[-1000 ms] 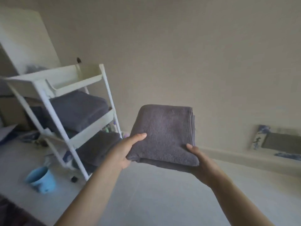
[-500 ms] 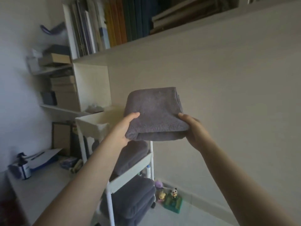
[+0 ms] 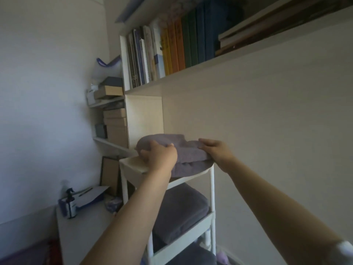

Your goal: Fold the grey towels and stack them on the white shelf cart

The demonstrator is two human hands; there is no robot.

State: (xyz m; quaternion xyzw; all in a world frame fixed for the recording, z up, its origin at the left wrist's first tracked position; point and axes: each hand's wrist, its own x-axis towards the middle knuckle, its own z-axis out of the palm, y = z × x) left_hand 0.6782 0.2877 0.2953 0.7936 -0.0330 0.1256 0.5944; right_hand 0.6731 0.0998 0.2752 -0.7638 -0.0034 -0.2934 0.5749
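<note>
The white shelf cart [image 3: 133, 170] stands against the wall, below a wall shelf [image 3: 210, 71] of books. Its top tray carries the folded grey towel [image 3: 189, 155], which covers the tray's right end and leaves the left end bare. More folded towels [image 3: 181, 209] fill the middle tier. The left hand [image 3: 159, 154] grips the towel's left edge, fingers curled over the fold. The right hand [image 3: 216, 150] lies on the towel's right edge, fingers curved down over it toward the tray's right corner. A spray bottle [image 3: 70, 204] stands on the low table [image 3: 80, 230] at left.
</note>
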